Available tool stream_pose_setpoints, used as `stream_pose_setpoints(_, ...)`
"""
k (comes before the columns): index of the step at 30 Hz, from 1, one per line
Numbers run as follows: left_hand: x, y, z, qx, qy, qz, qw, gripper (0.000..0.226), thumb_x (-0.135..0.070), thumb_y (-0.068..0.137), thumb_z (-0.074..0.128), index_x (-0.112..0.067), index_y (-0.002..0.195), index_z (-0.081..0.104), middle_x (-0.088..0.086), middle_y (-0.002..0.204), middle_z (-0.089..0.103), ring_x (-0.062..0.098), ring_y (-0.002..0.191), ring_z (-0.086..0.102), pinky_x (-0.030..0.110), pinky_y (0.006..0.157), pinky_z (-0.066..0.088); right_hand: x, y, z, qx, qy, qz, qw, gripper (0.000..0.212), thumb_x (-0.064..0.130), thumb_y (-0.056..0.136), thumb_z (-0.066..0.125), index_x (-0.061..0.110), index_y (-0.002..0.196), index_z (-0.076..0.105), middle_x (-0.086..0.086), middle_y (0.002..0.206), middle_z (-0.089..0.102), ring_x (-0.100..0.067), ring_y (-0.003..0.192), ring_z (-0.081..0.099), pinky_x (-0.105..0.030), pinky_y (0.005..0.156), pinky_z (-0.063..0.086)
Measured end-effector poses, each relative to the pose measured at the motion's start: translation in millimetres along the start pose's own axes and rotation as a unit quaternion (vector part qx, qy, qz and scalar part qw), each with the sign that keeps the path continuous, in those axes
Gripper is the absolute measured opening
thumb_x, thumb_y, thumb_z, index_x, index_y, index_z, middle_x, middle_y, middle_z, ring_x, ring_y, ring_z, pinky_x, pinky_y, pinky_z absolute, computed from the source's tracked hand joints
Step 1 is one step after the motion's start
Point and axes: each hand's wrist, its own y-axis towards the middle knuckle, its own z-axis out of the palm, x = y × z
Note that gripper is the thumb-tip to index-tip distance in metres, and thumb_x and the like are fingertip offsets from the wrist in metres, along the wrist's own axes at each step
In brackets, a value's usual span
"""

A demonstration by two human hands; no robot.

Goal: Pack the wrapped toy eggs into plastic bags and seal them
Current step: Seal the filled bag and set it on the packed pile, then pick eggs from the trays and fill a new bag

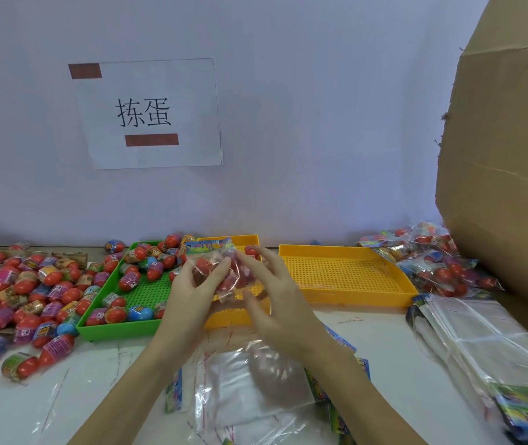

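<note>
Both hands hold one clear plastic bag [224,271] filled with red wrapped toy eggs, raised above the table in front of the trays. Its colourful printed header points up and away from me. My left hand [192,281] pinches the bag's left side with thumb and fingers. My right hand [269,284] grips its right side, fingers spread over the film. A green tray [95,329] to the left holds several loose eggs. Many more wrapped eggs [15,290] lie heaped on the table at far left. Empty bags [250,387] lie flat below my wrists.
Two yellow perforated trays sit behind my hands, one [346,274] to the right and one [243,316] partly hidden. Packed bags [433,255] pile up at back right beside a big cardboard box [506,139]. A stack of empty bags [487,342] lies at right. A paper sign [147,114] hangs on the wall.
</note>
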Motion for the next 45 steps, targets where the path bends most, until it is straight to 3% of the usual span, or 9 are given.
stream_pose_setpoints(3,-5,-2,1,0.032,0.055,0.014,0.998,0.043,-0.058,0.100,0.061,-0.021,0.114,0.078,0.016,0.111,0.078,0.031,0.105,0.076,0.043,0.078,0.065,-3,-1,4,-0.016,-0.097,-0.039,0.994,0.061,0.018,0.096,0.066,0.036,0.151,0.047,0.003,0.153,0.043,-0.013,0.139,0.043,-0.030,0.109,0.046)
stream_pose_setpoints(9,-10,0,2,0.061,0.113,0.021,0.992,0.067,-0.067,0.101,0.034,-0.018,0.127,0.070,0.013,0.101,0.081,0.029,0.092,0.078,0.034,0.078,0.064,-11,9,-17,-0.165,0.066,0.113,0.978,0.018,0.035,0.104,0.060,0.024,0.117,0.067,0.015,0.088,0.072,-0.002,0.077,0.069,-0.021,0.063,0.057)
stream_pose_setpoints(15,-9,-4,4,0.089,0.139,0.016,0.986,0.055,-0.054,0.101,0.046,-0.013,0.093,0.082,0.016,0.087,0.076,0.026,0.069,0.070,0.028,0.056,0.059,-26,14,-61,-0.338,0.324,0.279,0.838,0.033,0.046,0.101,0.060,0.013,0.095,0.063,0.000,0.069,0.062,-0.010,0.054,0.056,-0.022,0.043,0.043)
stream_pose_setpoints(18,-10,-5,5,0.122,0.165,0.008,0.979,0.045,-0.047,0.100,0.051,-0.017,0.089,0.082,0.015,0.085,0.075,0.026,0.069,0.068,0.029,0.057,0.059,-29,15,-73,-0.364,0.487,0.243,0.756,0.048,0.029,0.094,0.069,0.003,0.131,0.052,-0.006,0.108,0.071,-0.013,0.090,0.073,-0.021,0.065,0.057)
stream_pose_setpoints(21,-13,-9,3,0.202,0.205,-0.003,0.958,0.032,-0.043,0.097,0.060,-0.020,0.092,0.081,0.013,0.086,0.074,0.024,0.069,0.067,0.029,0.058,0.057,-32,13,-70,-0.322,0.529,0.259,0.741,0.076,0.008,0.094,0.069,0.001,0.156,0.026,-0.015,0.143,0.059,-0.022,0.115,0.071,-0.031,0.086,0.061)
stream_pose_setpoints(25,-12,-12,4,0.246,0.259,0.014,0.934,0.030,-0.046,0.097,0.064,-0.022,0.091,0.081,0.007,0.079,0.073,0.015,0.058,0.062,0.024,0.054,0.051,-18,13,-62,-0.215,0.469,0.291,0.806,0.020,0.005,0.103,0.058,0.003,0.122,0.063,-0.014,0.103,0.078,-0.022,0.087,0.077,-0.026,0.068,0.060)
stream_pose_setpoints(31,-11,-10,3,0.158,0.224,0.040,0.961,0.043,-0.049,0.099,0.060,-0.017,0.076,0.077,0.010,0.066,0.066,0.023,0.051,0.055,0.024,0.044,0.043,2,8,-56,0.130,0.218,0.194,0.947,0.018,0.031,0.097,0.073,0.014,0.104,0.074,-0.002,0.081,0.073,-0.014,0.068,0.065,-0.023,0.060,0.049)
stream_pose_setpoints(35,-13,-6,-4,0.071,0.214,0.068,0.972,0.047,-0.045,0.102,0.059,-0.014,0.070,0.075,0.006,0.057,0.061,0.017,0.045,0.052,0.022,0.041,0.041,10,3,-51,0.313,0.053,0.143,0.937,0.029,0.043,0.081,0.087,0.020,0.090,0.071,0.005,0.078,0.073,-0.005,0.066,0.063,-0.023,0.062,0.050)
stream_pose_setpoints(45,-15,-4,-7,0.049,0.220,0.064,0.972,0.047,-0.039,0.104,0.057,-0.012,0.069,0.075,0.008,0.058,0.061,0.017,0.046,0.051,0.022,0.041,0.042,1,-3,-41,0.333,-0.165,0.153,0.916,0.050,0.052,0.071,0.091,0.034,0.109,0.063,0.012,0.085,0.063,-0.003,0.073,0.059,-0.021,0.057,0.039)
